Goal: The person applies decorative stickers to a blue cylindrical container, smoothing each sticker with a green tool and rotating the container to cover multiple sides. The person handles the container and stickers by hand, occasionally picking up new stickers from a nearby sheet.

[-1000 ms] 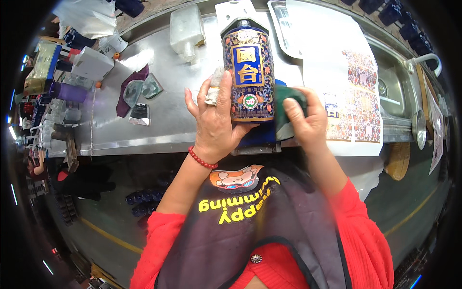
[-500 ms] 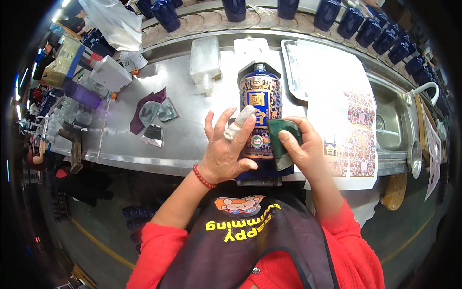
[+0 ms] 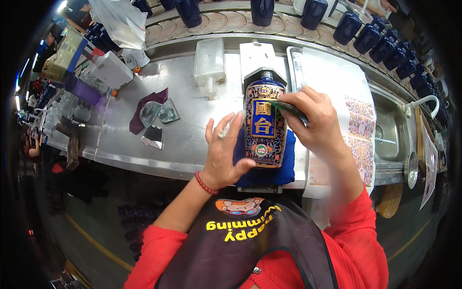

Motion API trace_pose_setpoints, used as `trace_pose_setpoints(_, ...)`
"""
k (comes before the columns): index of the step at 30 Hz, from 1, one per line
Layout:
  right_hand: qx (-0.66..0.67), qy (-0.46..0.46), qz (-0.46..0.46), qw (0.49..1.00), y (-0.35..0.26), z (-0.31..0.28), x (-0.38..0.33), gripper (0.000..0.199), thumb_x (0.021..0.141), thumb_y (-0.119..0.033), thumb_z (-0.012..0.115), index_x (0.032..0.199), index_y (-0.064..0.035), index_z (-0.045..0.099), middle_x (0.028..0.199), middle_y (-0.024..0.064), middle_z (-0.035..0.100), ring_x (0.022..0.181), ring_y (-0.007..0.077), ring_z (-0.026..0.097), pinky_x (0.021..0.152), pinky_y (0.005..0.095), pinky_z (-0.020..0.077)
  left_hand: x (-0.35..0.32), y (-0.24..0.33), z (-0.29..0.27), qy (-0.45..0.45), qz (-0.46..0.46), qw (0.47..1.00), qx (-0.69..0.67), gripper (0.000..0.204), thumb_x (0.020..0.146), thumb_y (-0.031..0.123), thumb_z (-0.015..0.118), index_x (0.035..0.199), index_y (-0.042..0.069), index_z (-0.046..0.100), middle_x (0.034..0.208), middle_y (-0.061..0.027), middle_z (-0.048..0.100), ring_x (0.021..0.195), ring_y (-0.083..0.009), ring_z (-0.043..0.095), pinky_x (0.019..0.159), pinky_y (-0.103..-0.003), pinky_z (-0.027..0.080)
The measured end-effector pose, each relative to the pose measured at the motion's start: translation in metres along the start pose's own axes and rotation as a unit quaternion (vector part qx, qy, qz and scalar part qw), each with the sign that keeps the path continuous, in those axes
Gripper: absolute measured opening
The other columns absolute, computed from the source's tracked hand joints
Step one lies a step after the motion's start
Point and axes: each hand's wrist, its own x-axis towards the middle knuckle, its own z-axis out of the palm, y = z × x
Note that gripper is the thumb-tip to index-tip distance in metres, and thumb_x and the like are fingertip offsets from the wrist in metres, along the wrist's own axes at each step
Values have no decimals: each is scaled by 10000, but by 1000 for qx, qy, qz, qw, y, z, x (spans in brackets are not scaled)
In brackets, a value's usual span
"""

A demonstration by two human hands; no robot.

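Observation:
A dark blue bottle [image 3: 266,153] with an ornate gold and blue label lies on its back, its neck pointing away from me. Under its near end is a folded blue cloth [image 3: 288,168]. My right hand [image 3: 315,118] pinches a thin dark green scraper [image 3: 292,111], seen nearly edge-on, with its tip by the upper right part of the label. Along the bottle's left side, my left hand [image 3: 224,149] has its fingers spread and grips nothing. A pale wrap covers one of its fingers. Whether those fingertips touch the bottle is hard to tell.
Printed label sheets [image 3: 358,130] lie right of the bottle, beside a metal sink [image 3: 391,132]. On the steel table [image 3: 185,137] to the left are a maroon cloth [image 3: 139,113] and an empty clear bottle [image 3: 210,62]. Several blue bottles [image 3: 262,12] stand on a conveyor [image 3: 221,29] behind.
My right hand has moved up the bottle with the scraper, which has turned edge-on. My left hand has shifted off the label to the left. The conveyor's bottles have moved right.

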Motion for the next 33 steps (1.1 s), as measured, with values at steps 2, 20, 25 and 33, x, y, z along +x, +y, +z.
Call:
trace_pose_setpoints(2, -39, -75, -62, 995, -13, -5, 27, 281, 782, -67, 771, 1052, -92, 696, 855, 75, 652, 818, 264, 647, 789, 382, 463, -20, 10, 7, -5, -28, 1000, 3, 1073, 853, 679, 654, 1536, -70, 303, 1470, -246, 458, 1411, -388, 358, 1159, -644, 98)
trace_pose_setpoints(20, 65, -112, -200, 971, -19, 8, 29, 162, 772, -129, 736, 926, -105, 694, 825, 77, 611, 691, 274, 607, 720, 427, 460, -16, 31, 11, 25, -84, 994, 73, 887, 676, 423, 873, 1352, 21, 461, 1336, -171, 525, 1353, -400, 416, 1177, -630, 96)
trace_pose_setpoints(25, 22, 151, 61, 986, 6, 12, 6, 212, 838, -105, 751, 1044, -83, 709, 857, 91, 646, 757, 297, 609, 709, 408, 457, -11, 36, 10, 7, -82, 991, 105, 967, 695, 518, 870, 1396, 18, 430, 1374, -177, 489, 1361, -397, 388, 1173, -635, 109)
trace_pose_setpoints(33, 263, 11, 84, 961, -2, 5, -7, 288, 836, -98, 752, 1107, -50, 668, 902, 117, 656, 809, 314, 648, 734, 391, 466, -20, 26, 15, 5, -65, 992, 104, 940, 773, 531, 809, 1468, 41, 409, 1406, -121, 503, 1355, -351, 384, 1151, -667, 103)
